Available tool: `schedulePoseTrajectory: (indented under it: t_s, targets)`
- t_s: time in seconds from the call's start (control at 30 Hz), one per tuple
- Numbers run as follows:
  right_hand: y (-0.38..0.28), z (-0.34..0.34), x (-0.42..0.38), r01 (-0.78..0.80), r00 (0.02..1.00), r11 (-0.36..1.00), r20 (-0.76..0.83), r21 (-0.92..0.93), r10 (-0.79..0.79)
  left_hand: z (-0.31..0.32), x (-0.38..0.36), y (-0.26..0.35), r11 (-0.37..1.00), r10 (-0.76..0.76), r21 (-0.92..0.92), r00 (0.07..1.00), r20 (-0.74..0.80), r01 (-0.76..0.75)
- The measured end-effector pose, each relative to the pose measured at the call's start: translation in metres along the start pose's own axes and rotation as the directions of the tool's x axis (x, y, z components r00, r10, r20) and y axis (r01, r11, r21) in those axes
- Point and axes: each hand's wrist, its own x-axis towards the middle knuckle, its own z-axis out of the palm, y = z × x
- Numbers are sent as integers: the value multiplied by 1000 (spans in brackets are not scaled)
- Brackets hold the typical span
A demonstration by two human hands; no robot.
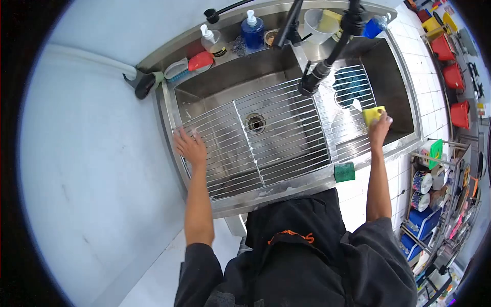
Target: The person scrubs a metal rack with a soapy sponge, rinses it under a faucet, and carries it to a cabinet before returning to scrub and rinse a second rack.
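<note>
A long wire rack (283, 134) lies across the double-basin metal sink (284, 193), spanning both basins, with white suds along some of its bars. At the rack's left end, my left hand (190, 148) rests with fingers spread on the wires. My right hand (379, 131) is closed on a yellow sponge (372, 114) at the rack's right end. Beneath the rack on the right, a blue-green cloth (351, 85) shows in the basin. A drain (254, 123) is visible through the wires on the left.
A green scouring pad (344, 172) sits on the front rim. Along the back ledge stand a clear pump bottle (215, 43), a blue pump bottle (252, 31), a scrub brush (177, 70) and a plastic tub (320, 26). A black faucet (322, 69) hangs over the rack. Shelving (434, 204) stands right.
</note>
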Motion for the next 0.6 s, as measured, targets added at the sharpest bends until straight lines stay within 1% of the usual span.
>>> schedulePoseTrajectory:
  t_s: [0.07, 0.1, 0.13, 0.2, 0.23, 0.27, 0.33, 0.37, 0.43, 0.47, 0.53, 0.6]
  targets:
    - [39, 8, 8, -20, 999, 999, 26, -32, 21, 4, -41, 6, 997, -77, 35, 994, 76, 74]
    - [49, 13, 10, -23, 999, 999, 40, -47, 25, -12, -59, 23, 994, -114, 24, 983, 144, 111]
    - [48, 15, 15, -111, 986, 991, 116, -76, 119, -28, -78, 44, 988, -154, 18, 966, 210, 154]
    - [35, 15, 29, -264, 918, 954, 265, -144, 294, -40, -119, 76, 985, -149, -44, 959, 243, 164]
    - [25, 15, 30, -305, 904, 937, 258, -171, 342, -52, -136, 96, 988, -120, -57, 951, 286, 142]
    - [27, 19, 32, -313, 892, 940, 295, -140, 341, -63, -146, 119, 990, -93, -73, 941, 326, 123]
    - [43, 28, 41, -322, 871, 944, 368, -74, 326, -76, -151, 153, 972, 93, -233, 903, 419, 8]
    - [55, 33, 43, -321, 885, 947, 360, 13, 295, -73, -147, 166, 961, 41, -264, 904, 426, 81]
    - [77, 45, 44, -368, 858, 922, 425, 118, 288, -61, -131, 188, 919, -60, -326, 894, 444, 223]
    - [90, 51, 45, -390, 845, 905, 457, 169, 279, -57, -125, 195, 903, -116, -321, 882, 457, 285]
    - [132, 73, 43, -407, 823, 898, 495, 166, 281, -48, -113, 206, 856, -229, -317, 850, 475, 408]
    - [139, 63, 46, -435, 830, 842, 506, 320, 236, -40, -109, 208, 838, -210, -336, 822, 529, 430]
